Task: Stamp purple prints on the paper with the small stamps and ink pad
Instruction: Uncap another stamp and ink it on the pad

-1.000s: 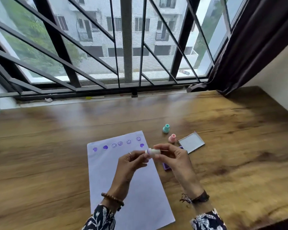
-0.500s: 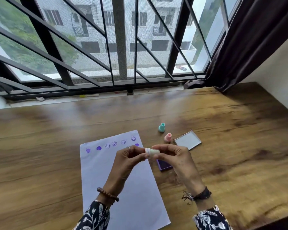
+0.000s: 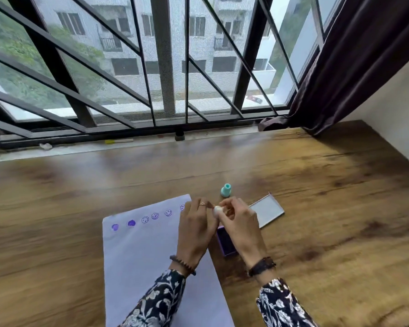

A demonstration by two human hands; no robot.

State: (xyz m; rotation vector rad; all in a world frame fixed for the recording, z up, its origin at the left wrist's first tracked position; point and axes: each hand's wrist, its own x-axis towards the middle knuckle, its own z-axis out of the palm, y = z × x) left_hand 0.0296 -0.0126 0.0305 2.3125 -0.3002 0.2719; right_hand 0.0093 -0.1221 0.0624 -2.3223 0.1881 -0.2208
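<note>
A white sheet of paper (image 3: 142,260) lies on the wooden table, with a row of purple prints along its top edge. Above its right edge my left hand (image 3: 195,228) and my right hand (image 3: 240,226) meet, both pinching a small white stamp (image 3: 217,210). Under my right hand sits the open purple ink pad (image 3: 225,241), partly hidden. Its lid (image 3: 268,210) lies just to the right. A teal stamp (image 3: 226,190) stands upright behind my hands. The pink stamp is hidden behind my right hand.
The wooden table (image 3: 328,208) runs to a barred window (image 3: 165,67) at the back. A dark curtain (image 3: 354,62) hangs at the right corner beside a white wall. A yellow-tipped pen (image 3: 118,141) lies on the window sill.
Both hands, holding the white stamp, shifted slightly forward and now cover the pink stamp and the last prints. The head camera tilted, so the whole scene sits differently in the frame.
</note>
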